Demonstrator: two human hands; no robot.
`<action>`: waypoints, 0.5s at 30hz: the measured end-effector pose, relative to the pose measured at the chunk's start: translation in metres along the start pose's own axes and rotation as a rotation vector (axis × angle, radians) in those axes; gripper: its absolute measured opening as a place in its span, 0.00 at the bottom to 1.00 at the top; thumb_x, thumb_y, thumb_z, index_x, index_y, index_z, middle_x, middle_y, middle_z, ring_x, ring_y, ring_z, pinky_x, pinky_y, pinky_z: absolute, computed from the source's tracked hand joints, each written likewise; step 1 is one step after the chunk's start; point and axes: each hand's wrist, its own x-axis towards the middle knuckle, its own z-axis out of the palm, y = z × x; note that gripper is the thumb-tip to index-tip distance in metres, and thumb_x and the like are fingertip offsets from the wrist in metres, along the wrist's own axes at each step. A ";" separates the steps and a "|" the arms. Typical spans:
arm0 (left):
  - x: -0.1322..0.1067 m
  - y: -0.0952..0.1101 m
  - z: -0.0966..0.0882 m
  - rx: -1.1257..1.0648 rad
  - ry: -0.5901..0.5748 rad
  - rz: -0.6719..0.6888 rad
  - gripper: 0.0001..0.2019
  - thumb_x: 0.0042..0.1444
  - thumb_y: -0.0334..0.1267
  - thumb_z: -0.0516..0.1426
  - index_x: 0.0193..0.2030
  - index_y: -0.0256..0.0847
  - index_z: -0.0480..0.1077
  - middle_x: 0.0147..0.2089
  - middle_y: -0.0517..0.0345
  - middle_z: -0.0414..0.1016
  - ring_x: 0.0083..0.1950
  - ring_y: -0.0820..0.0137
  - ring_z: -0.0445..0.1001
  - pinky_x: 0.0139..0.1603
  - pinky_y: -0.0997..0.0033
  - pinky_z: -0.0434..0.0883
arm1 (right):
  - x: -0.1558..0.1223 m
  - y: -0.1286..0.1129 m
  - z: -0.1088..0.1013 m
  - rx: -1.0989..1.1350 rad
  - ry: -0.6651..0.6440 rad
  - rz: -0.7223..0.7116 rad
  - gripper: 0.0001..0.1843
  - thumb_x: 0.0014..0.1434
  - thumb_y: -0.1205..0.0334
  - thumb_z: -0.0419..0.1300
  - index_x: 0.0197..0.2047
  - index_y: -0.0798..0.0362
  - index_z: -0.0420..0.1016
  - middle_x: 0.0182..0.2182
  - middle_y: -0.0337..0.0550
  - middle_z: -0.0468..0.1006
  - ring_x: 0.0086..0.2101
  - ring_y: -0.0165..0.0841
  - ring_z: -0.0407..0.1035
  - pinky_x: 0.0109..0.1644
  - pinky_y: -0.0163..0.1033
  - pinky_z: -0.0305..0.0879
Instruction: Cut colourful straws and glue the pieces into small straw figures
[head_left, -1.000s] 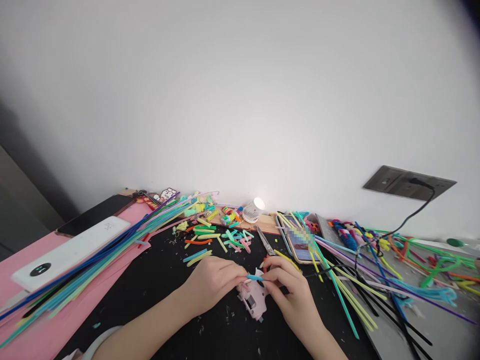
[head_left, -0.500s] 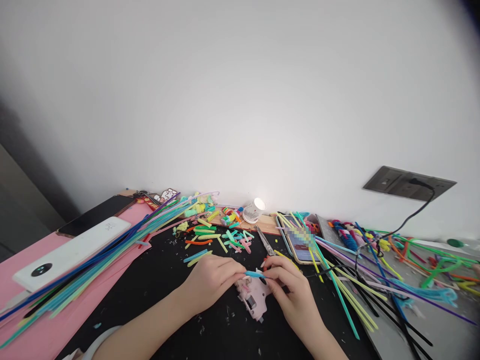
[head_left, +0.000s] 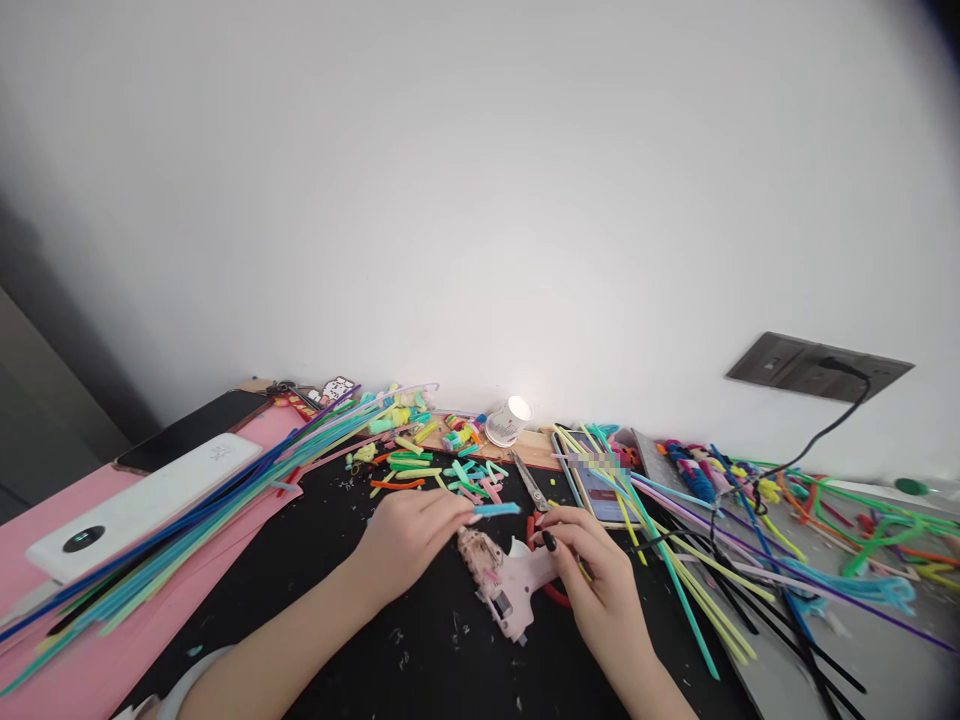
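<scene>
Between thumb and fingertips, my left hand [head_left: 416,537] pinches a short blue pipe cleaner piece [head_left: 496,510] that points to the right. A pink glue gun [head_left: 511,580] lies on the black mat just below it, its nozzle end grimy. My right hand [head_left: 592,565] is at the glue gun's handle, fingers curled and thumb close to the index finger; whether anything sits between them is hidden. Scissors [head_left: 531,484] with red handles lie partly beneath that hand, blades pointing away.
Cut pipe cleaner pieces [head_left: 409,462] lie beyond my hands, near a paper cup [head_left: 508,421]. Long pipe cleaners [head_left: 247,500] and a white power bank [head_left: 142,507] are at left. A phone [head_left: 604,495], more pipe cleaners [head_left: 694,600] and a black cable [head_left: 817,432] lie right.
My right hand has let go of the blue piece's right end and moved slightly down and right. My left hand has lifted the piece a little up and left, uncovering the glue gun.
</scene>
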 end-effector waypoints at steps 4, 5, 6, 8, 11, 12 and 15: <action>0.003 -0.021 -0.010 0.218 0.000 -0.110 0.13 0.63 0.36 0.46 0.39 0.37 0.71 0.36 0.54 0.78 0.35 0.69 0.76 0.35 0.74 0.69 | -0.001 0.001 -0.002 -0.001 0.010 0.028 0.14 0.61 0.64 0.48 0.29 0.53 0.72 0.36 0.47 0.72 0.38 0.36 0.69 0.40 0.38 0.64; 0.003 -0.027 -0.014 0.267 -0.016 -0.155 0.14 0.63 0.36 0.46 0.39 0.37 0.72 0.36 0.54 0.78 0.34 0.69 0.76 0.35 0.74 0.69 | -0.001 0.001 -0.002 0.003 0.006 0.032 0.14 0.62 0.64 0.48 0.29 0.52 0.72 0.36 0.46 0.72 0.38 0.36 0.69 0.40 0.38 0.64; 0.004 -0.032 -0.017 0.317 -0.050 -0.205 0.14 0.63 0.36 0.46 0.39 0.38 0.72 0.37 0.53 0.78 0.35 0.68 0.76 0.34 0.74 0.69 | -0.002 0.002 -0.002 0.007 0.003 0.036 0.14 0.62 0.64 0.48 0.29 0.52 0.72 0.36 0.46 0.72 0.38 0.36 0.68 0.40 0.38 0.63; 0.004 -0.040 -0.023 0.399 -0.127 -0.300 0.13 0.61 0.35 0.48 0.39 0.39 0.73 0.37 0.53 0.79 0.35 0.66 0.76 0.31 0.74 0.69 | -0.002 0.002 -0.001 0.012 -0.003 0.044 0.14 0.62 0.64 0.47 0.30 0.52 0.72 0.36 0.46 0.72 0.38 0.36 0.68 0.40 0.38 0.63; 0.003 -0.048 -0.028 0.462 -0.256 -0.419 0.12 0.59 0.34 0.49 0.41 0.42 0.74 0.37 0.52 0.79 0.36 0.62 0.77 0.26 0.76 0.67 | -0.002 0.003 -0.001 0.021 -0.010 0.057 0.14 0.62 0.64 0.48 0.29 0.52 0.72 0.36 0.46 0.72 0.38 0.36 0.68 0.40 0.37 0.62; 0.002 -0.049 -0.028 0.479 -0.282 -0.447 0.13 0.59 0.33 0.48 0.43 0.43 0.73 0.37 0.51 0.79 0.37 0.62 0.77 0.24 0.76 0.66 | -0.001 0.003 -0.001 0.024 -0.010 0.060 0.14 0.62 0.64 0.48 0.29 0.52 0.72 0.36 0.46 0.72 0.39 0.36 0.68 0.41 0.37 0.62; -0.001 -0.051 -0.027 0.522 -0.275 -0.480 0.17 0.58 0.31 0.47 0.52 0.42 0.68 0.40 0.50 0.78 0.38 0.61 0.77 0.24 0.76 0.66 | -0.001 0.002 -0.001 0.035 -0.006 0.069 0.15 0.62 0.63 0.47 0.29 0.52 0.72 0.36 0.45 0.71 0.38 0.36 0.68 0.39 0.36 0.62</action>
